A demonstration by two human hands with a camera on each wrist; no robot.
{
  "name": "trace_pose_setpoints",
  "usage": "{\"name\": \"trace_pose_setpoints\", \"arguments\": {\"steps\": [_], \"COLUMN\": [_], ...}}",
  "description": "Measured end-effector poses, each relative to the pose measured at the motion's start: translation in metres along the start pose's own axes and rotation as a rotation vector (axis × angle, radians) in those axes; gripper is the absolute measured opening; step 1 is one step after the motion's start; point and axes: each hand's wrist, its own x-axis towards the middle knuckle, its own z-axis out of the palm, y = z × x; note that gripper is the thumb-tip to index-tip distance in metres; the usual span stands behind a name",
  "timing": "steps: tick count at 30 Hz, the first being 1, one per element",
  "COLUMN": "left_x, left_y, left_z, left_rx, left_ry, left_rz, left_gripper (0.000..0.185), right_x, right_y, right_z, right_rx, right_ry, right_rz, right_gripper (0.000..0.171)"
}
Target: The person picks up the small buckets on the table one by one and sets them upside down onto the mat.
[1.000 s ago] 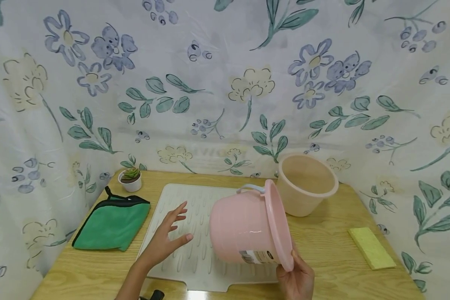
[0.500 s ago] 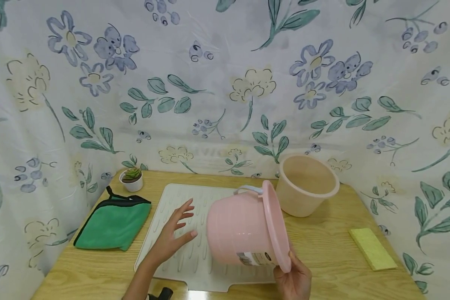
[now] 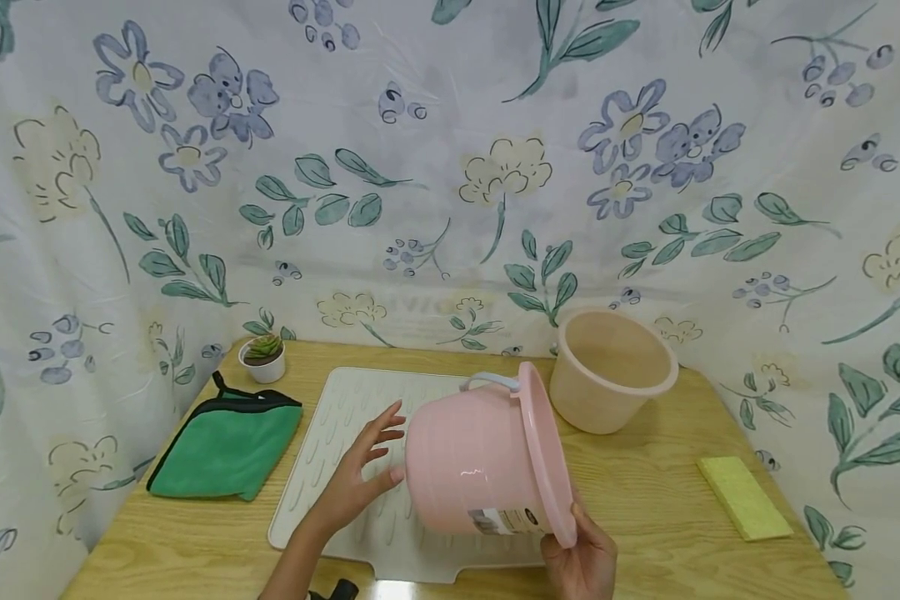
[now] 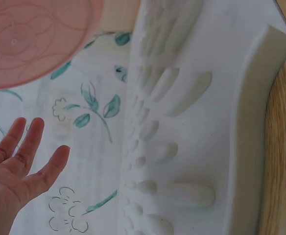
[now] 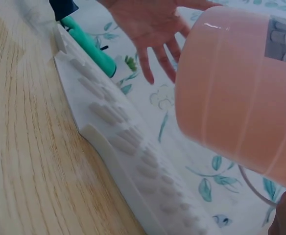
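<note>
A pink bucket (image 3: 472,467) hangs tilted on its side above a white ridged mat (image 3: 345,417), its bottom facing left. My right hand (image 3: 581,558) grips the bucket's rim at its lower edge. My left hand (image 3: 360,475) is open with spread fingers, just beside the bucket's bottom. In the left wrist view that hand (image 4: 15,166) stays a little apart from the bucket's bottom (image 4: 30,39). The right wrist view shows the bucket's wall (image 5: 236,93) with the left hand (image 5: 153,24) behind it and the mat (image 5: 113,132) below.
A beige bucket (image 3: 611,367) stands upright behind the pink one. A folded green cloth (image 3: 225,450) and a small potted plant (image 3: 262,357) sit at the left, a yellow sponge (image 3: 742,496) at the right. The wooden table (image 3: 660,517) is walled in by floral curtain.
The pink bucket has shifted a little to the left in my right hand. My left hand has moved right, closing in on the bucket's bottom.
</note>
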Motion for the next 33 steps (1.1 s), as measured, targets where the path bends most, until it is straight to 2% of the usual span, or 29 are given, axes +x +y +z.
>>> {"name": "trace_pose_setpoints", "arguments": {"steps": [4,12,22,26,29,33], "left_x": [0.002,0.002,-0.003,-0.004,-0.005,-0.008], "left_y": [-0.011,-0.016,-0.024,-0.019,-0.011,-0.002], "left_z": [0.003,0.012,0.019,0.023,0.028,0.037], "left_rx": [-0.013,-0.091,-0.309,-0.392,-0.459,-0.608], "left_ry": [-0.017,-0.033,-0.071,-0.089,-0.085,-0.078], "left_rz": [0.028,0.065,0.046,0.063,0.063,0.082], "left_gripper": [0.071,0.071,0.069,0.071,0.071,0.073], "right_x": [0.000,0.001,0.003,0.003,0.004,0.005], "right_y": [0.001,0.007,0.016,0.019,0.022,0.025], "right_z": [0.001,0.002,0.003,0.004,0.004,0.003], "right_rx": [0.000,0.007,-0.025,-0.006,0.017,0.035], "right_ry": [0.013,0.010,0.059,0.071,0.065,0.054], "right_rz": [-0.005,0.013,0.001,0.008,0.033,0.066], "right_gripper": [0.044,0.043,0.042,0.043,0.045,0.044]}}
